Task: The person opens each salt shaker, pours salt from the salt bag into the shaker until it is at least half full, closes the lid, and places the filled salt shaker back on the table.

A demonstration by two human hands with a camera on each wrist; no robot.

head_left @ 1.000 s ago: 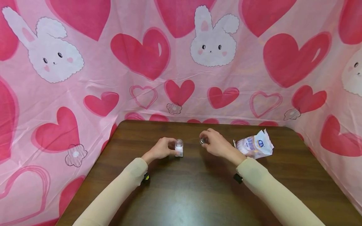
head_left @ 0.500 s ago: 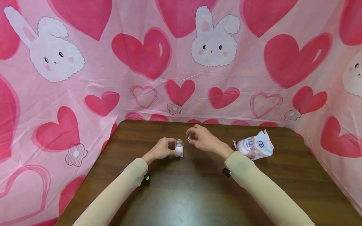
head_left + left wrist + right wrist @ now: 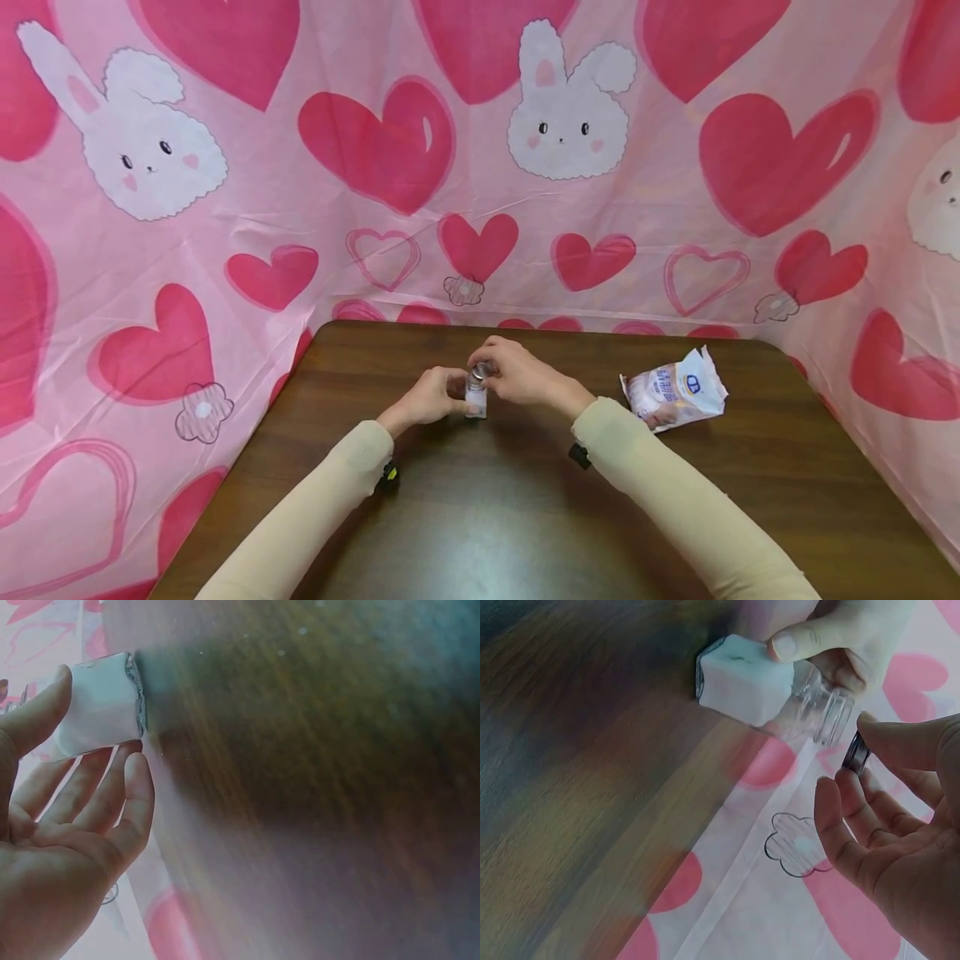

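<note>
A small square glass shaker jar point(image 3: 746, 682) stands on the table, mostly filled with white powder and clear near its threaded neck. My left hand point(image 3: 427, 397) grips the jar's sides between thumb and fingers, as the left wrist view shows with the jar point(image 3: 101, 705). Between thumb and fingertips, my right hand point(image 3: 525, 375) pinches a round metal lid point(image 3: 856, 754). In the right wrist view the lid is just off the jar's mouth, with a narrow gap between them.
On the right of the brown wooden table point(image 3: 480, 517) lies a white printed plastic bag point(image 3: 675, 390). A pink cloth point(image 3: 465, 183) with hearts and rabbits hangs behind and at both sides.
My right hand has moved left with the lid, from near the bag to the jar's mouth. The left hand and the jar have stayed in place.
</note>
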